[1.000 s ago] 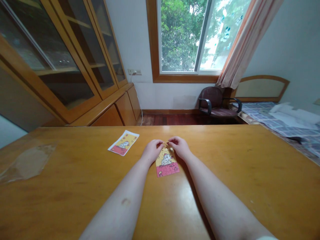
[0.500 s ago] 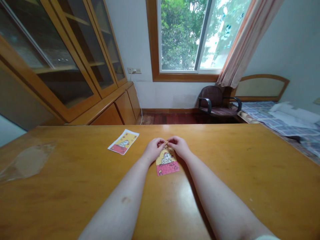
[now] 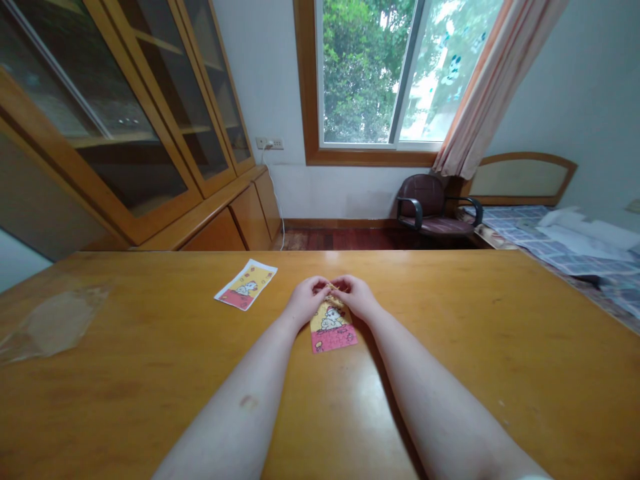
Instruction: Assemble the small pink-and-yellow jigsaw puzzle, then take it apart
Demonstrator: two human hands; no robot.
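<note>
A small jigsaw puzzle (image 3: 334, 337) lies on the wooden table in front of me, yellow above and pink below, with a white cartoon animal in the middle. At its top end, my left hand (image 3: 309, 299) and my right hand (image 3: 354, 295) meet, fingers curled and fingertips nearly touching. Both are closed in a pinch on small yellow jigsaw pieces, which the fingers mostly cover. The puzzle's upper edge is hidden beneath the hands. To the left lies a white-bordered picture card (image 3: 246, 285) with the same design.
A crumpled clear plastic bag (image 3: 55, 323) rests at the table's left side. Beyond the table's far edge (image 3: 430, 252) stand a dark armchair (image 3: 430, 203) and a bed (image 3: 575, 233). Glass-door cabinets (image 3: 150, 120) line the left wall.
My fingertips have drawn slightly closer over the puzzle's top, covering more of the yellow pieces. The puzzle and card appear almost unmoved.
</note>
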